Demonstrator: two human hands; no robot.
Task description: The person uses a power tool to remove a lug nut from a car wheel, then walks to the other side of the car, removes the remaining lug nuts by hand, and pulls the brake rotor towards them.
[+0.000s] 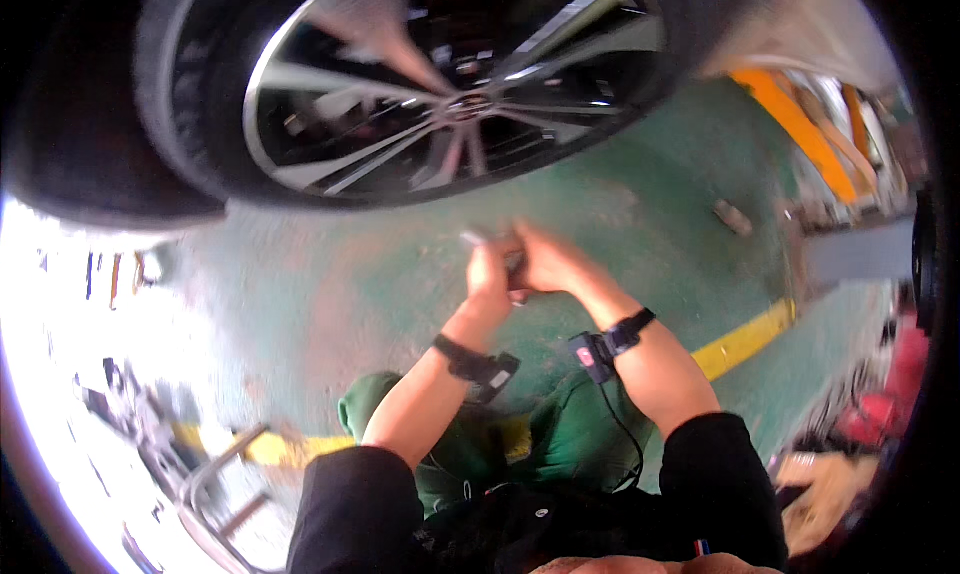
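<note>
My left hand [488,272] and my right hand [548,262] meet in front of me, above the floor and below the car wheel [465,109]. Both are closed around a small dark object [516,264], mostly covered by fingers and smeared by motion, so its kind cannot be told. A pale tip shows by the left fingers. Neither hand touches the wheel, which has a black tyre and a silver and black spoked rim. Each wrist carries a strap with a small black device.
A yellow line [745,342] crosses the green floor [390,274]. Orange bars [800,134] stand at the far right, and a small pale object [733,217] lies on the floor nearby. A metal frame [215,474] is at the lower left; red items [880,414] sit at the right.
</note>
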